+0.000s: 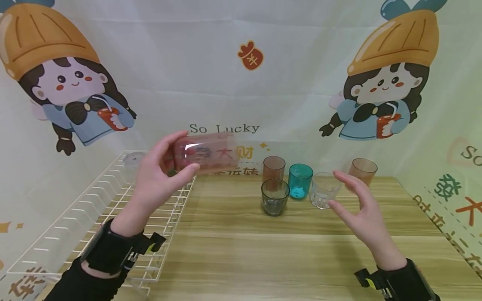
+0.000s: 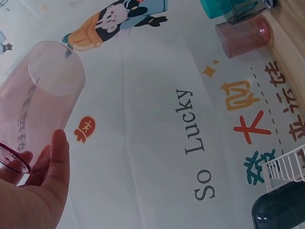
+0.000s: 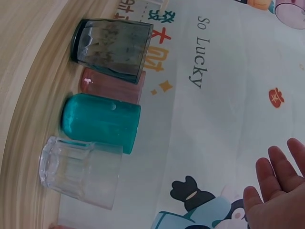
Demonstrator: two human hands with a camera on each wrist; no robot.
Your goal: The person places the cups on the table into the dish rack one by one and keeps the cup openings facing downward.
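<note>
Black sleeve (image 1: pixel 88 284) and wrist strap (image 1: pixel 113 248) on the left arm, low at the left, come nearest the head camera. Left hand (image 1: pixel 160 173) grips a pink glass (image 1: pixel 207 152) in the air, thumb on the near underside, fingers behind; base end toward the palm, mouth pointing right. Key relation: glass lies right of the left grip, on its side, long axis running left-right and close to level, so the mouth faces the right hand's side, well apart from that hand. Left hand is the nearer one, being already round it. Right hand (image 1: pixel 363 215) is spread, thumb and fingers apart, nothing in it; overlaps the clear glass (image 1: pixel 324 192) in the head view, but the right wrist view shows a gap. White wire rack (image 1: pixel 113 207) sits left, lower than the pink glass; left forearm passes over it. Standing glasses are right of the held one, far side of the worktop (image 1: pixel 263 259): grey glass (image 1: pixel 275 203) nearest, reddish glass (image 1: pixel 274 164) behind it, teal glass (image 1: pixel 300 186), then clear, and an amber glass (image 1: pixel 363 168) farther right, partly behind the right fingers. Held glass is off every surface, its mouth turned sideways, not up.
</note>
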